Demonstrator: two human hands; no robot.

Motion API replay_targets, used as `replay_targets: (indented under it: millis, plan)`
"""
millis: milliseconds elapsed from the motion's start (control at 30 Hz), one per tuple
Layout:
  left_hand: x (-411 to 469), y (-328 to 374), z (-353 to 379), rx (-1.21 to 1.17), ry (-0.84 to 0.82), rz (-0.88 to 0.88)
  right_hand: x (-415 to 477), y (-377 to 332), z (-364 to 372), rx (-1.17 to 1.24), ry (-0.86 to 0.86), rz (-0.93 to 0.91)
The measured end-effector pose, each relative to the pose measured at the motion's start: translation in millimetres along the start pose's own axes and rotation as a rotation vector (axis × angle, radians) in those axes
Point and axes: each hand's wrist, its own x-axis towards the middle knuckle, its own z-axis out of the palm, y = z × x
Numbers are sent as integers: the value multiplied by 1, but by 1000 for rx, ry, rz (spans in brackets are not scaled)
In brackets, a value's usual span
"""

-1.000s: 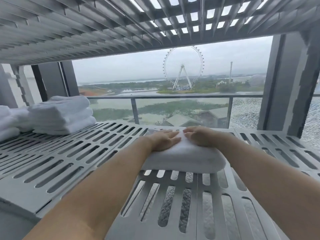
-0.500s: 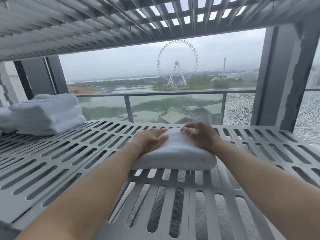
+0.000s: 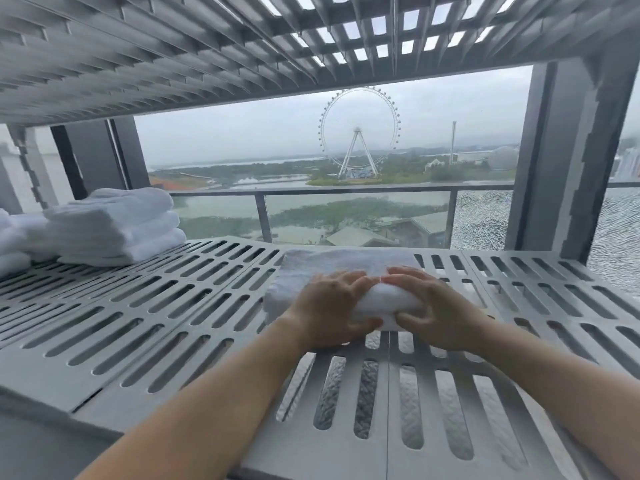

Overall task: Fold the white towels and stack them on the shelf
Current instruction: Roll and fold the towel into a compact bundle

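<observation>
The folded white towel, earlier pressed flat, is now gripped by left hand and right hand, presumably for stacking

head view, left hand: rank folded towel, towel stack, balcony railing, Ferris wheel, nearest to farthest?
1. folded towel: gripped by the left hand, middle of the shelf.
2. towel stack: far left on the shelf.
3. balcony railing: outside, behind the shelf.
4. Ferris wheel: distant, centre background.
</observation>
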Motion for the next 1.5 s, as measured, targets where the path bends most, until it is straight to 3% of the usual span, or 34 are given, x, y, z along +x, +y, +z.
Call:
replay_targets:
  millis: [200,300,400,467,900,1133,1267,1500]
  plan:
    - [-7,-10,-11,-134,-17,-50,-1,-6,3,-74,258,73]
    - [-10,-16,-14,-156,-17,-85,1,-4,6,-33,385,238]
    - [-10,-14,-12,-166,-1,-98,2,-2,10,110,360,470]
    - [-10,-13,-9,-174,30,-109,3,-1,9,148,331,504]
    - [-17,-23,-3,-62,-67,-141,2,-10,6,-87,202,361]
    - [-22,-13,-5,-18,92,-136,-2,-6,6,-247,161,185]
    - [-21,-10,-4,-40,97,-54,-3,-6,3,-173,100,60]
    - [-17,-12,-6,-122,1,-99,-1,-3,0,-184,52,108]
